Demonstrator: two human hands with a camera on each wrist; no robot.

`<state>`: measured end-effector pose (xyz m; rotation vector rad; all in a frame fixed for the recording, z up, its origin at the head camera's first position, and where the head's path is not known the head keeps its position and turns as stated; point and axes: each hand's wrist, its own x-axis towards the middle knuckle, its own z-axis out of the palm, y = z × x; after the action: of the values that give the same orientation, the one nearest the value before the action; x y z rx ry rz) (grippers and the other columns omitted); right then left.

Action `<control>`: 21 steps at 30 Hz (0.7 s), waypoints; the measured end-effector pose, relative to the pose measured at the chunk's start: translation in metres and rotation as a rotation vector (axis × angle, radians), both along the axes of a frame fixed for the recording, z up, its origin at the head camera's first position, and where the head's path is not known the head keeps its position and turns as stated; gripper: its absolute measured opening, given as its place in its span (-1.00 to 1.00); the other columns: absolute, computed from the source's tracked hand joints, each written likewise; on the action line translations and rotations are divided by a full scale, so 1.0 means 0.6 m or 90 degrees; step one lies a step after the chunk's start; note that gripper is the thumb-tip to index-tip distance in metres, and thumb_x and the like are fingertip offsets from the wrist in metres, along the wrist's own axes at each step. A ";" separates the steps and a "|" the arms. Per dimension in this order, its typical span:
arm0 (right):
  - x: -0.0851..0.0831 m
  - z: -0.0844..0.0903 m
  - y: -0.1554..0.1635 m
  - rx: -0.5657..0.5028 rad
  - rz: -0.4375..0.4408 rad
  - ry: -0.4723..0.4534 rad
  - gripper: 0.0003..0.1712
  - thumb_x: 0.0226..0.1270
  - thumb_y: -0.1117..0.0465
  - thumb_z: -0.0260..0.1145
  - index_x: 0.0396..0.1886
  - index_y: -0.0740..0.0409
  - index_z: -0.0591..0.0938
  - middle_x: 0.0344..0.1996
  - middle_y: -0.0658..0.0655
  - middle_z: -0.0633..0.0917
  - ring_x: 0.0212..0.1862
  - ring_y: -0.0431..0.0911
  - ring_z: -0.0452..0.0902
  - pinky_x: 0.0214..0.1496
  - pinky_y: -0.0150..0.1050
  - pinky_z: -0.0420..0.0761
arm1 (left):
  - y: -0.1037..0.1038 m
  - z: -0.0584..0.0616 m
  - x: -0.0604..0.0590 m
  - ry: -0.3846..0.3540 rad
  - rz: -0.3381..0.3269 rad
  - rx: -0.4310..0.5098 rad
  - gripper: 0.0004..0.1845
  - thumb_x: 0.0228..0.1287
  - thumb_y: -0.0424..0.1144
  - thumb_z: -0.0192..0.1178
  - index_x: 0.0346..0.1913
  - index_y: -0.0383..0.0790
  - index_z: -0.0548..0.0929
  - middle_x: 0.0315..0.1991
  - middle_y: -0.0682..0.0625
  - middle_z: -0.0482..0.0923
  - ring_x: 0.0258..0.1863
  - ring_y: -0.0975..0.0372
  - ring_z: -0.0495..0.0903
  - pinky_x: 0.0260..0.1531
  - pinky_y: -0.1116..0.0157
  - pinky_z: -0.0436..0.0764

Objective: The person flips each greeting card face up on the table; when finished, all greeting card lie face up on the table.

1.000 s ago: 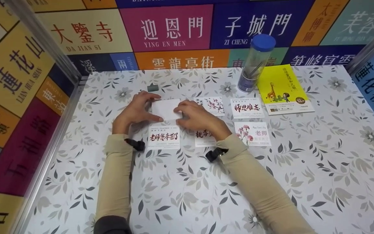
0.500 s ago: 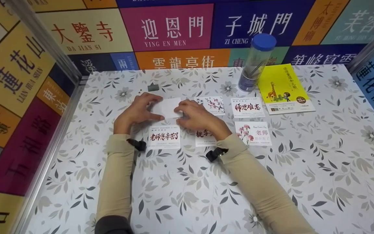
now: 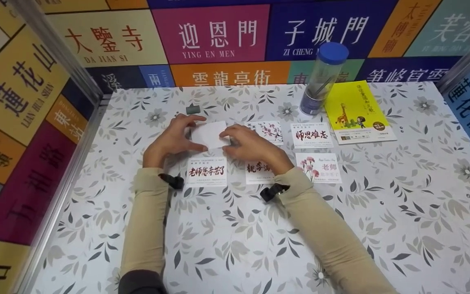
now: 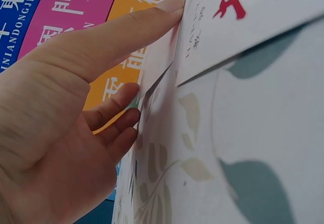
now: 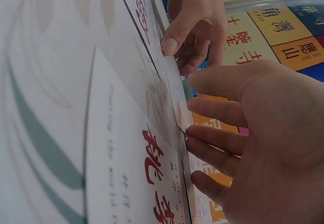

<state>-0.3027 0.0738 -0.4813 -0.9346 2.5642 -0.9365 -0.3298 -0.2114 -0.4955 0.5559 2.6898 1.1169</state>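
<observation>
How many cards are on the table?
6: blank white card between the hands, blossom card, calligraphy card, front-left card, half-covered card, carnation card.

**Bright sign walls around a floral tabletop**

You are looking down at a table (image 3: 235, 245) covered in a white cloth printed with grey leaves and flowers. Walls (image 3: 214, 36) made of coloured panels enclose it on three sides: yellow, magenta, navy, orange and teal blocks with large Chinese characters and pinyin such as "YING EN MEN" and "DA JIAN SI". Metal posts (image 3: 55, 53) stand at the back corners. The light is even and soft.
</observation>
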 end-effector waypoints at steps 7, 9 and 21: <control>0.000 0.001 -0.004 -0.027 -0.021 0.021 -0.47 0.58 0.12 0.33 0.43 0.21 0.62 0.53 0.29 0.50 0.58 0.19 0.37 0.72 0.12 0.26 | 0.003 0.007 -0.003 0.029 0.031 0.058 -0.13 0.11 -0.36 0.68 0.51 -0.08 0.55 0.29 -0.25 0.41 0.16 -0.09 0.56 0.26 0.00 0.63; 0.002 0.004 -0.005 -0.029 -0.029 0.027 -0.48 0.59 0.11 0.31 0.43 0.19 0.62 0.59 0.29 0.44 0.66 0.19 0.26 0.78 0.12 0.15 | 0.005 0.013 -0.001 0.040 0.055 0.098 -0.20 0.16 -0.41 0.63 0.49 -0.07 0.57 0.32 -0.20 0.45 0.13 -0.05 0.63 0.21 0.07 0.70; 0.009 0.027 -0.024 -0.247 -0.058 0.016 -0.43 0.63 0.10 0.33 0.53 0.10 0.52 0.47 0.15 0.60 0.23 0.04 0.75 0.31 -0.05 0.75 | 0.040 0.060 0.010 0.077 0.001 0.342 -0.36 0.23 -0.35 0.61 0.38 -0.14 0.67 0.24 -0.14 0.70 0.13 0.05 0.71 0.26 0.11 0.72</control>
<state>-0.2973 0.0596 -0.4649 -0.9315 2.5108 -1.4943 -0.3235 -0.1872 -0.4596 0.7145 2.4659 1.8764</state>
